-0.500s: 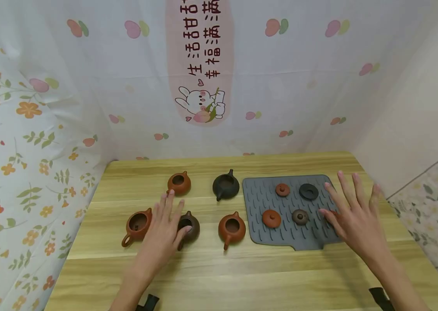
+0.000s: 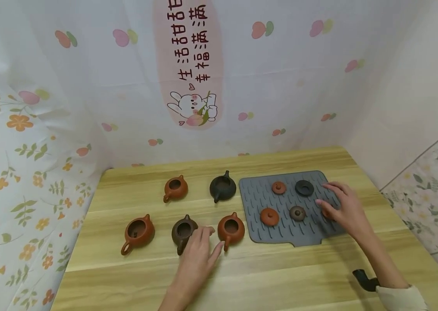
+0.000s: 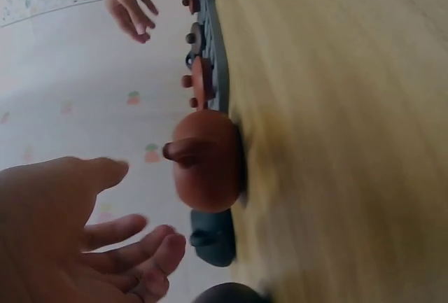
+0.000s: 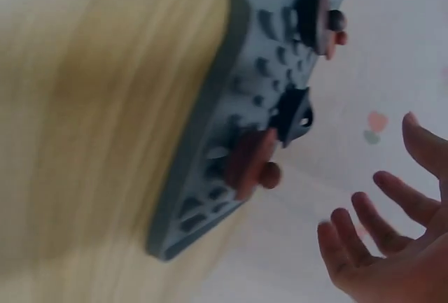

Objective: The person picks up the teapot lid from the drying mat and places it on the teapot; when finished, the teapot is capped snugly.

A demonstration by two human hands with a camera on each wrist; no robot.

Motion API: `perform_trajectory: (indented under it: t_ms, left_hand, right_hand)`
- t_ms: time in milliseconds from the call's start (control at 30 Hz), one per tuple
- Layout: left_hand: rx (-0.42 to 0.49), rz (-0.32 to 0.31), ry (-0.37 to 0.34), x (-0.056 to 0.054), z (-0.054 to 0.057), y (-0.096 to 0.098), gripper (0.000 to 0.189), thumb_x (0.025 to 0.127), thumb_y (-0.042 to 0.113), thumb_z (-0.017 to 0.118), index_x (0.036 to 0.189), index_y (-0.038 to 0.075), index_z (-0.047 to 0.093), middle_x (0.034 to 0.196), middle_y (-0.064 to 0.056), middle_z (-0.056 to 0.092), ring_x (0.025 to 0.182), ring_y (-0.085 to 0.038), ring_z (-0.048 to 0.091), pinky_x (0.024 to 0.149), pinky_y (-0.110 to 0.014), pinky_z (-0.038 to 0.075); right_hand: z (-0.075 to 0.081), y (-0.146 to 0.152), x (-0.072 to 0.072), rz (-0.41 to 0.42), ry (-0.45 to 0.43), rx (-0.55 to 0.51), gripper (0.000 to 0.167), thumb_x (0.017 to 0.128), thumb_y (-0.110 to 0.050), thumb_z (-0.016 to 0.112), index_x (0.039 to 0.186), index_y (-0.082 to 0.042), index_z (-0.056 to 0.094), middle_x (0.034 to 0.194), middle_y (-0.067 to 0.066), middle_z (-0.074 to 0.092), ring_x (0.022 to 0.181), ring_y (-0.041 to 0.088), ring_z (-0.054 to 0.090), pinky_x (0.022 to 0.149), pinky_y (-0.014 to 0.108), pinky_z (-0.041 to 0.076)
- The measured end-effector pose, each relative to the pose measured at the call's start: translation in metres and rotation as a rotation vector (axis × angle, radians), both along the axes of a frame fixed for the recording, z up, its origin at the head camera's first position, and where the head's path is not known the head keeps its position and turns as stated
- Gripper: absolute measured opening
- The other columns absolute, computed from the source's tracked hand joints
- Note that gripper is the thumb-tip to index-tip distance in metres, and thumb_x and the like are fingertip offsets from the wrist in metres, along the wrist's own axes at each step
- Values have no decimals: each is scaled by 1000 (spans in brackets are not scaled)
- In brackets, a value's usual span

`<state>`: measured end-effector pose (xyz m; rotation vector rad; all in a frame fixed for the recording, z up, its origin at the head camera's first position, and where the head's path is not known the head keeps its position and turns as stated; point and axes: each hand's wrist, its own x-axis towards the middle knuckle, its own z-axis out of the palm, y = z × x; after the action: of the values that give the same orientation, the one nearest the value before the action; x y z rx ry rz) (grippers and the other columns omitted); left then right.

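My left hand (image 2: 197, 255) hovers between a dark brown lidless teapot (image 2: 180, 242) and a reddish-brown one (image 2: 231, 229), its thumb close to the latter's handle. In the left wrist view a gap separates the relaxed fingers from that reddish teapot (image 3: 210, 177). My right hand (image 2: 348, 211) is held above the right side of a grey ridged mat (image 2: 257, 190), fingers bent loosely and holding nothing. Beneath it lies a reddish lid (image 2: 326, 214), partly hidden by the hand; the right wrist view shows this lid (image 4: 246, 163) with its round knob, apart from the fingers.
Other lids on the mat are a brown one (image 2: 297, 213), a black ring-topped one (image 2: 304, 188), an orange-red one (image 2: 269, 217) and a small reddish one (image 2: 278, 187). More lidless teapots stand left: red-brown (image 2: 146, 231), small orange-brown (image 2: 180, 190) and black (image 2: 223, 190). A printed curtain (image 2: 125, 95) hangs behind.
My left hand has moved right and nearer, from over the left teapots toward the reddish one. The right hand's spread fingers have bent in over the right lid. The head view has shifted slightly.
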<state>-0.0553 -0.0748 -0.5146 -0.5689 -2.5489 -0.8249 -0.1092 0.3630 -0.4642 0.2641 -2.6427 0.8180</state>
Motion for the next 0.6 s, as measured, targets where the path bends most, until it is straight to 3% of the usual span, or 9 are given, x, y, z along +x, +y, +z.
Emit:
perform_trajectory:
  t_ms: [67,200,300,600]
  left_hand:
    - [-1,29,-27,0,-17,2,37,107,44,72,112,10,60,101,-4,60,90,-22,64,79,-39,56]
    - [10,59,-132,3,-37,6,40,101,48,79,100,15,56,89,3,54,80,-17,58,71,-38,53]
    - [7,51,-165,1,-47,9,41,98,48,83,91,18,55,83,8,49,74,-14,54,66,-34,50]
    - [-71,12,-55,-12,-59,13,45,91,47,89,78,21,54,70,12,45,59,-10,45,57,-27,38]
  right_hand:
    - [-6,3,2,-32,-20,24,51,93,-7,87,134,13,65,132,38,56,116,56,56,91,71,45]
    - [-15,8,5,-85,-83,96,42,94,-11,87,125,10,69,111,27,62,90,37,62,71,54,51]
    - [-17,10,4,-90,-136,138,37,95,-14,87,119,7,70,96,16,68,79,26,64,64,43,51]
    - [-21,13,4,-69,-237,146,15,97,-10,83,101,-3,70,82,3,68,73,17,63,60,33,48]
